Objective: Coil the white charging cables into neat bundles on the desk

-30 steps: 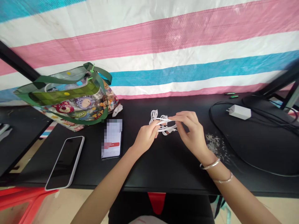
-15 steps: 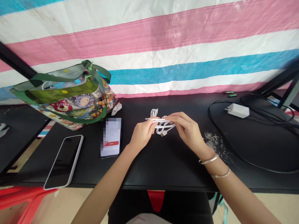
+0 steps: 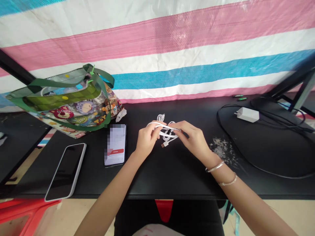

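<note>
- Left fingers (image 3: 154, 128) were curled and pinched on the near loops of the white cable (image 3: 164, 131). Right fingers (image 3: 177, 126) were pressed together, thumb under, nipping the same bundle from the other side.
- The cable was a loose coil held just above the black table (image 3: 157, 177), mid-table, with its plug end (image 3: 165, 143) hanging below the hands.
- Left hand (image 3: 145, 141) was knuckles-up with the wrist low. Right hand (image 3: 194, 140) was angled in from the right, with two bracelets (image 3: 216, 167) on the wrist. Both forearms came in from the near edge.
- Against a second before, hands and coil sat a little further left, toward the lit phone (image 3: 115, 144). The loops lay flatter, one strand drawn across the top (part of the shift may be the camera's own).
- Room: bare table lay in front of and behind the hands. The lit phone was near on the left, and a dark phone (image 3: 65, 170) overhung the near edge beyond it.
- A cartoon tote bag (image 3: 71, 105) stood back-left. Pale scraps (image 3: 221, 150) lay just right of the right wrist. A white charger (image 3: 247, 114) and a black cord (image 3: 221, 131) were well apart, far right.
</note>
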{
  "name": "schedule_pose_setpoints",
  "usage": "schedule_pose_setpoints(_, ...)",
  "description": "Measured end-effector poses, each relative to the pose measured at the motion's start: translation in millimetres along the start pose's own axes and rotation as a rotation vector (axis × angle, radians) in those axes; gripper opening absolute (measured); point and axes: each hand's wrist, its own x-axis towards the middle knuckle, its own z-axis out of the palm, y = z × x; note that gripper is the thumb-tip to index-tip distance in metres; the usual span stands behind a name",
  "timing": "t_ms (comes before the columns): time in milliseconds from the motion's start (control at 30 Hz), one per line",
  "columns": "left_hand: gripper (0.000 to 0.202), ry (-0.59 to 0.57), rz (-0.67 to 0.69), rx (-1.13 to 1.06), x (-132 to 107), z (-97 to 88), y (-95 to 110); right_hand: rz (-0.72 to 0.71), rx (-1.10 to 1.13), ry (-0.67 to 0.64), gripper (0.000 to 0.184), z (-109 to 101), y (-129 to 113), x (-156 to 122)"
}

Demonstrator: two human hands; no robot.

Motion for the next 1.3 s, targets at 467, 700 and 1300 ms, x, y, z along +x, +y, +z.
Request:
schedule_pose_setpoints(467, 0.025, -0.008, 0.018, 0.053, -2.2, 0.3, -1.4, 0.047, -0.031, -0.018, 0.023, 0.2, 1.9, -0.5)
schedule_pose_setpoints(700, 0.026, 0.023, 0.096, 0.171, -2.8, -0.4, -2.4, 0.06, -0.015, -0.038, 0.021, 2.1, 0.1, 0.3)
schedule_pose_setpoints(1300, 0.022, 0.245, 0.253, 0.314, -4.1, -0.2, -6.4, 0.059, -0.028, -0.023, 0.024, 1.8, 7.7, -2.0)
